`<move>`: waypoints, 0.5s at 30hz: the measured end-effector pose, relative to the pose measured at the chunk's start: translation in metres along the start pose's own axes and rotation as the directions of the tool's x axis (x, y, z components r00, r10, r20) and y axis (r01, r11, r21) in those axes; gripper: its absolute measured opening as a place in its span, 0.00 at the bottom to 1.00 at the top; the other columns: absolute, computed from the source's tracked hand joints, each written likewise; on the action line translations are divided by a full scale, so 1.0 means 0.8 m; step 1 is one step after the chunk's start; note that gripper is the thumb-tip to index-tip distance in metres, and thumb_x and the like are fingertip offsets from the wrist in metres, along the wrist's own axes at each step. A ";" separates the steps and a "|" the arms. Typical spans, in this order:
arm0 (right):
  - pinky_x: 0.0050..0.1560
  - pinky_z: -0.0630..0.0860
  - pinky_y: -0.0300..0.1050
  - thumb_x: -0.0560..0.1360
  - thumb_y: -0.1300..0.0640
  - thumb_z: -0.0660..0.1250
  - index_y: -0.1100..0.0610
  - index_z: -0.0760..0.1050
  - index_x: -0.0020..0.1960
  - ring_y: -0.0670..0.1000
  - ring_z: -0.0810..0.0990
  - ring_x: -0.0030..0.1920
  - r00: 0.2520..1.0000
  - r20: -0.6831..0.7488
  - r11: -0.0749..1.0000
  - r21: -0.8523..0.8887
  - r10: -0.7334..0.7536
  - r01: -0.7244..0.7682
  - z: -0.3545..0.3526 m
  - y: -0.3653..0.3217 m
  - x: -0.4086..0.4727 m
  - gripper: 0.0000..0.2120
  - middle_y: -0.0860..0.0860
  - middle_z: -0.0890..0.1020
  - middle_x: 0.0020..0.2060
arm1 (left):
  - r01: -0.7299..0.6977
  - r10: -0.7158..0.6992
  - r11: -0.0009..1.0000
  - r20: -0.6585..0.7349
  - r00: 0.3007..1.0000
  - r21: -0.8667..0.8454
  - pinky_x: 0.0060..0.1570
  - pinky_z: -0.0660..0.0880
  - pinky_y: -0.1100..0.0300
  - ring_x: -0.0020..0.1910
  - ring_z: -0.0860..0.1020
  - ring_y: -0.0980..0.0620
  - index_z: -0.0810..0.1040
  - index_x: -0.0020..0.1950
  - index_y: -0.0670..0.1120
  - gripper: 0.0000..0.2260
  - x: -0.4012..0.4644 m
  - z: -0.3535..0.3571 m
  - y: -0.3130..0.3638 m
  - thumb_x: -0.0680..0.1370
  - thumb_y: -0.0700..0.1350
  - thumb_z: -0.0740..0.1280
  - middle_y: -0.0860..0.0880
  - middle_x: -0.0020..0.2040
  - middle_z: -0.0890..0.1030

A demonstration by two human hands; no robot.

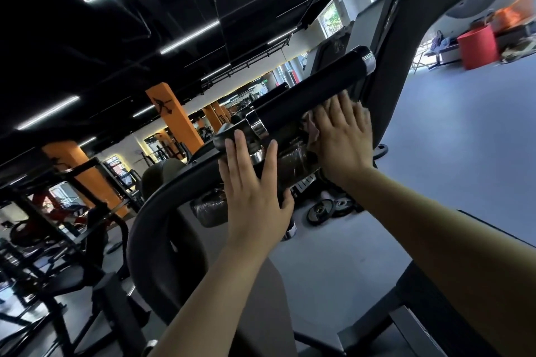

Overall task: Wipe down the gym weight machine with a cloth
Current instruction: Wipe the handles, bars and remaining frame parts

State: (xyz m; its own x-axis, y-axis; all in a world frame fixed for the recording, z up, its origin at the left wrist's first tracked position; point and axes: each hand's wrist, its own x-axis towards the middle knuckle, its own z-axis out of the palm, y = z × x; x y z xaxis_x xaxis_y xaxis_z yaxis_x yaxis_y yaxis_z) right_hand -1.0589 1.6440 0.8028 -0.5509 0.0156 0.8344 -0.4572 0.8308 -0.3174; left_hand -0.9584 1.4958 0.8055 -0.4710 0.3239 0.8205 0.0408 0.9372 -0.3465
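The weight machine's black frame arm (162,211) curves up from the lower left, and a black foam-covered handle bar (313,90) with chrome end caps runs across the middle. My left hand (255,191) lies flat on the frame with fingers spread, holding nothing. My right hand (342,136) presses a pinkish cloth (311,127) against the machine just under the bar. Only a small bunched edge of the cloth shows at the fingertips; the rest is hidden under the palm.
Weight plates (327,209) lie on the grey floor beyond the machine. A red bin (478,46) and a bench stand at the far right by the windows. Orange pillars (174,116) and other dark gym machines (43,240) fill the left side.
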 end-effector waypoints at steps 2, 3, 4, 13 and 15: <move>0.73 0.45 0.53 0.78 0.50 0.51 0.59 0.62 0.74 0.63 0.57 0.75 0.975 0.068 0.977 0.018 -0.212 0.212 0.002 -0.018 -0.001 0.26 0.61 0.64 0.73 | 0.009 -0.009 1.000 0.004 1.000 0.027 0.68 0.44 0.40 0.74 0.45 0.35 0.60 0.73 0.45 0.37 0.000 0.000 0.004 0.68 0.48 0.71 0.35 0.74 0.46; 0.72 0.50 0.54 0.78 0.52 0.52 0.59 0.65 0.73 0.63 0.63 0.72 0.942 0.078 0.944 -0.018 -0.327 0.330 0.005 -0.024 -0.003 0.25 0.60 0.68 0.71 | 0.020 -0.020 0.999 0.007 1.000 0.042 0.68 0.44 0.40 0.74 0.45 0.35 0.60 0.74 0.46 0.37 0.001 -0.001 0.006 0.68 0.48 0.71 0.34 0.74 0.46; 0.70 0.55 0.55 0.78 0.52 0.52 0.59 0.68 0.71 0.62 0.68 0.70 0.916 0.088 0.917 -0.058 -0.390 0.396 0.005 -0.024 -0.003 0.24 0.60 0.72 0.68 | 0.029 -0.029 0.998 0.007 1.000 0.057 0.69 0.44 0.40 0.74 0.45 0.35 0.59 0.74 0.46 0.38 0.002 -0.002 0.010 0.67 0.48 0.71 0.34 0.74 0.47; 0.75 0.44 0.54 0.78 0.43 0.42 0.59 0.62 0.74 0.60 0.57 0.75 0.998 0.029 0.994 -0.089 0.063 -0.060 -0.023 0.042 0.032 0.32 0.60 0.65 0.72 | -0.006 0.005 1.000 -0.059 0.998 -0.015 0.73 0.42 0.44 0.75 0.48 0.37 0.54 0.75 0.47 0.35 0.032 -0.019 0.048 0.71 0.45 0.66 0.34 0.74 0.50; 0.74 0.48 0.54 0.78 0.43 0.45 0.59 0.69 0.68 0.61 0.62 0.72 0.999 0.034 1.000 -0.027 -0.010 0.011 -0.024 0.028 0.035 0.29 0.60 0.71 0.68 | -0.008 0.006 0.999 -0.066 0.998 -0.034 0.72 0.43 0.46 0.75 0.52 0.39 0.54 0.75 0.45 0.36 0.043 -0.022 0.055 0.71 0.45 0.67 0.36 0.75 0.56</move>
State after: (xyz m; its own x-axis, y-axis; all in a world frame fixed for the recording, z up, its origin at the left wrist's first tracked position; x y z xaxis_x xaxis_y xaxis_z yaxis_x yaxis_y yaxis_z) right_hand -1.0713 1.6738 0.8280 -0.5701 -0.0117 0.8215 -0.4440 0.8457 -0.2960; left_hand -0.9573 1.5502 0.8263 -0.4112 0.3371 0.8469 0.0744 0.9384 -0.3374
